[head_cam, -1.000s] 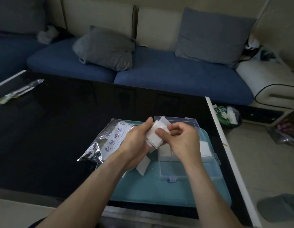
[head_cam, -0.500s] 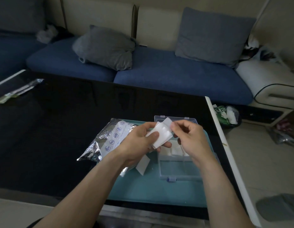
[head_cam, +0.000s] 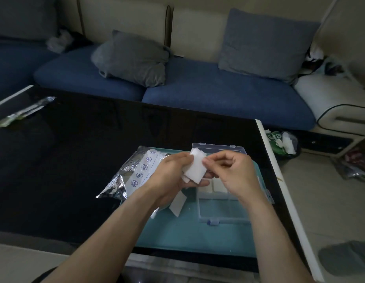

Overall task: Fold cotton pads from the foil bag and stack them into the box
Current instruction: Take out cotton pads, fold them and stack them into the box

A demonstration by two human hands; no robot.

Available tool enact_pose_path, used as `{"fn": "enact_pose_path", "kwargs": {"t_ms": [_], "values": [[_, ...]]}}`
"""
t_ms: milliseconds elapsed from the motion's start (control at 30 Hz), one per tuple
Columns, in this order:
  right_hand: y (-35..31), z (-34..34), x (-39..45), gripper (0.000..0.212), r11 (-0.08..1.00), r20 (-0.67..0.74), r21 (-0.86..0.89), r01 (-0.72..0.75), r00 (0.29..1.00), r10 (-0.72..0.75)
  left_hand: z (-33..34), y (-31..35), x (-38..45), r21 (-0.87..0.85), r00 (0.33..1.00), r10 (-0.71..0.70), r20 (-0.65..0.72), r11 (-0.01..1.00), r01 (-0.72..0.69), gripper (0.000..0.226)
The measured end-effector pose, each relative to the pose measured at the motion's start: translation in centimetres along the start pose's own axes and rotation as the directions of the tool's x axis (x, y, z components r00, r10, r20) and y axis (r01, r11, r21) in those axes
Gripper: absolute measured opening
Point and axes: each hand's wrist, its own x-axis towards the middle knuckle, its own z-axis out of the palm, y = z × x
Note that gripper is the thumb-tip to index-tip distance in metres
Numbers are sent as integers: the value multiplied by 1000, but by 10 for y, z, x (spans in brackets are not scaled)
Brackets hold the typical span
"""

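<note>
My left hand [head_cam: 169, 176] holds a small bunch of white cotton pads [head_cam: 195, 167] above the teal mat [head_cam: 177, 235]. My right hand [head_cam: 232, 172] pinches the right edge of the top pad between thumb and forefinger. Beneath my hands the clear plastic box [head_cam: 222, 209] lies open, with folded white pads [head_cam: 217, 185] in its far section and its lid [head_cam: 218, 147] tipped back. The silver foil bag [head_cam: 132, 174] lies to the left of my left hand. One loose pad [head_cam: 177, 204] rests on the mat under my left wrist.
The mat sits on a glossy black table [head_cam: 65, 170] with a white right edge [head_cam: 279, 180]. A clear wrapper [head_cam: 20, 113] lies far left. A blue sofa [head_cam: 218, 92] with grey cushions stands beyond. On the floor to the right, a bin [head_cam: 283, 142] holds rubbish.
My right hand has moved back to the pads and now pinches the top pad's edge. Both hands sit slightly lower and closer together than half a second ago.
</note>
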Motion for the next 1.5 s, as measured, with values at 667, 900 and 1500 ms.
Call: {"fn": "enact_pose_path", "kwargs": {"t_ms": [667, 900, 1500], "values": [[16, 24, -4, 76, 914, 360, -256, 314, 909, -212, 4, -6, -3, 23, 998, -65, 19, 998, 65, 36], [8, 25, -6, 75, 868, 387, -406, 286, 914, -120, 5, -11, -1, 44, 993, -88, -81, 995, 92, 53], [8, 15, -10, 88, 861, 430, -451, 236, 902, -22, 2, -15, 1, 197, 998, -43, 50, 980, 32, 37]]}}
